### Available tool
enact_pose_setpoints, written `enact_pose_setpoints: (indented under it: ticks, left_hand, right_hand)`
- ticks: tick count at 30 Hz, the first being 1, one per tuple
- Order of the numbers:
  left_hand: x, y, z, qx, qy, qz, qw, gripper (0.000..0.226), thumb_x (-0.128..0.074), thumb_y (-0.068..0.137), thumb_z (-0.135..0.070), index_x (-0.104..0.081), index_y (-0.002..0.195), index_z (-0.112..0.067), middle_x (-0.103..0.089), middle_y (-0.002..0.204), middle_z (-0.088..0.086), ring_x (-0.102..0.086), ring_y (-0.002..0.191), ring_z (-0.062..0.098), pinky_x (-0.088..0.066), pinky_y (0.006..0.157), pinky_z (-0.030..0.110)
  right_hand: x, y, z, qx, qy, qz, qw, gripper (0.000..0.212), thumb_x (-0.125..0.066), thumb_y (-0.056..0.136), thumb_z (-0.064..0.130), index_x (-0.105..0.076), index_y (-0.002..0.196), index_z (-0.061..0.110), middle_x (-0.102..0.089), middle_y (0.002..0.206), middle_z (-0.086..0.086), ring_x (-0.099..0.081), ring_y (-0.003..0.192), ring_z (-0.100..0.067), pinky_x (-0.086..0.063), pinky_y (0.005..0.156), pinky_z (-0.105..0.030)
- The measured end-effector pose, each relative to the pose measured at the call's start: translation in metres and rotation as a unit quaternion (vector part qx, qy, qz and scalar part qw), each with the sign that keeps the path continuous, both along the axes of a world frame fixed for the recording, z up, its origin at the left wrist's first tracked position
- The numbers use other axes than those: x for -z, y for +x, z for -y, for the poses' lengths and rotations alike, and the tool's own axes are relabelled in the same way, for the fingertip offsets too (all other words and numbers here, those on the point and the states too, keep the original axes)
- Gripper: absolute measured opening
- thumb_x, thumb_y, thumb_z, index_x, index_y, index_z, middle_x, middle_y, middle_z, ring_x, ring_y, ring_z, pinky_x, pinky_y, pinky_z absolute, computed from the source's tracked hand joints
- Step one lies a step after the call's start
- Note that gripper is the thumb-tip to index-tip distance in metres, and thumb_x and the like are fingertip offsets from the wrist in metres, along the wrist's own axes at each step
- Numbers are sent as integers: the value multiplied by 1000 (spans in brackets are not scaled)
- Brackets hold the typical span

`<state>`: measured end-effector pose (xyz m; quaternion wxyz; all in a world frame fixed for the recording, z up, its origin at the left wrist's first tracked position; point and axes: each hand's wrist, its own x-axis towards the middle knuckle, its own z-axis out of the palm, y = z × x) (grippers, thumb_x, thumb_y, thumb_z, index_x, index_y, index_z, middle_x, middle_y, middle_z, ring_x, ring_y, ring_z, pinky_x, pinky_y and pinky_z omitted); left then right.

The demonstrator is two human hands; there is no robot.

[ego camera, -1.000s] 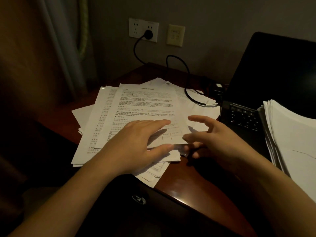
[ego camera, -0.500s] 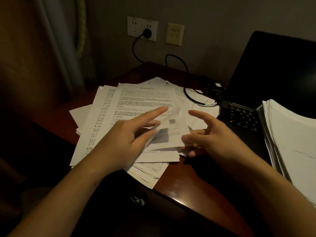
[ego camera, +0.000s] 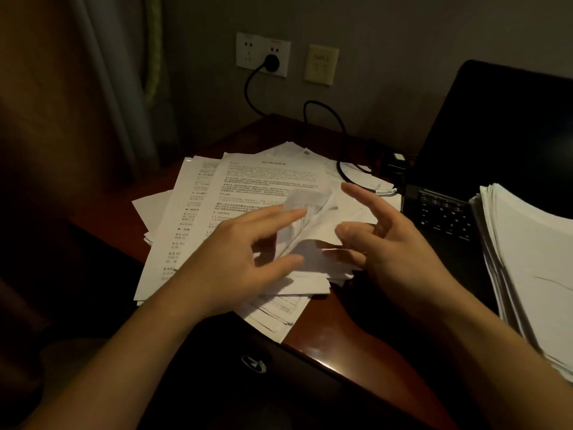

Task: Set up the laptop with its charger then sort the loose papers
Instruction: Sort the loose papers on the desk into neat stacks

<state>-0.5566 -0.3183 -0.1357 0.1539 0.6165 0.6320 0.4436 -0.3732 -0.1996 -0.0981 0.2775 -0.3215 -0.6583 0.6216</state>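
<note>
Higher now curls the blurred top sheet (ego camera: 305,209) at the left hand (ego camera: 238,265), grip unclear; right hand (ego camera: 400,246) spread.

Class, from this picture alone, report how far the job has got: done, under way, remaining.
Done: the charger plug sits in the wall socket, its cable running toward the open laptop. Under way: the left hand pinches up one sheet from the loose papers, the right hand open beside it. Remaining: those papers lie unsorted.
</note>
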Motion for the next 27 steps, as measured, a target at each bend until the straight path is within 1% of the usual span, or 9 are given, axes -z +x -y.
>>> enact_pose_setpoints:
  ticks: [2,5,7,11,13,16,18,23,27]
  left_hand:
    - [-1,1,1,-24,-4,-12,1000,63,-64,95,-39,-33,144,-63,-51,137,-24,-58,118,2,-62,82,33]
    - [-2,1,0,-46,-10,-5,999,74,-55,101,-27,-14,138,-77,-52,123,-29,-64,90,3,-57,57,22]
    - [-2,1,-1,-48,-3,-30,998,67,-49,104,-19,-28,137,-73,-52,119,-28,-58,88,0,-49,56,15]
    - [0,2,-3,-41,-35,-10,998,44,-43,105,-18,-50,140,-44,-52,119,-22,-55,94,-2,-46,51,15]
    - [2,0,-4,-45,-51,-7,998,45,-51,103,-28,-46,145,-42,-53,120,-19,-55,100,-2,-50,55,16]
    - [3,-3,-3,-48,-74,-59,994,73,-66,84,-55,-35,150,-46,-45,128,-23,-41,119,-6,-53,78,21]
    - [0,-3,-2,-42,-87,-72,993,86,-72,77,-58,-29,151,-48,-40,128,-27,-35,124,-4,-50,89,25]
    - [-2,0,-1,-43,-93,-91,991,93,-78,76,-54,-24,152,-50,-31,127,-33,-28,124,-8,-49,86,23]
    - [-2,0,-1,-42,-70,-72,994,90,-75,76,-56,-26,151,-49,-37,128,-30,-34,126,-6,-50,90,24]
  right_hand:
    - [-1,1,-2,-3,-21,9,1000,55,-59,98,5,-47,142,36,-76,93,-4,-76,92,-25,-62,80,-31]
    - [3,3,-8,62,50,86,993,50,-62,98,11,-49,142,29,-77,95,-3,-76,84,-15,-63,74,-30]
    - [4,5,-12,88,72,119,986,51,-68,94,16,-51,140,28,-75,97,-3,-76,79,-13,-62,70,-28]
    - [2,8,-14,58,42,149,986,59,-75,88,18,-48,140,28,-76,90,-3,-75,76,-14,-59,61,-24]
    - [1,7,-11,25,26,166,985,65,-77,86,17,-45,141,29,-77,84,-2,-75,71,-17,-57,57,-23]
    - [5,6,-11,53,83,190,977,69,-77,86,19,-42,144,31,-74,87,-4,-73,70,-13,-56,53,-22]
    - [3,7,-13,80,100,198,972,67,-75,88,22,-42,145,31,-71,94,0,-73,68,-11,-56,52,-22]
    - [-2,9,-9,29,28,202,979,66,-77,86,21,-46,143,34,-71,77,-5,-60,47,-9,-43,42,-19]
    - [0,4,-4,-2,49,153,987,78,-77,86,15,-37,148,39,-68,63,-2,-54,50,-11,-40,45,-21]
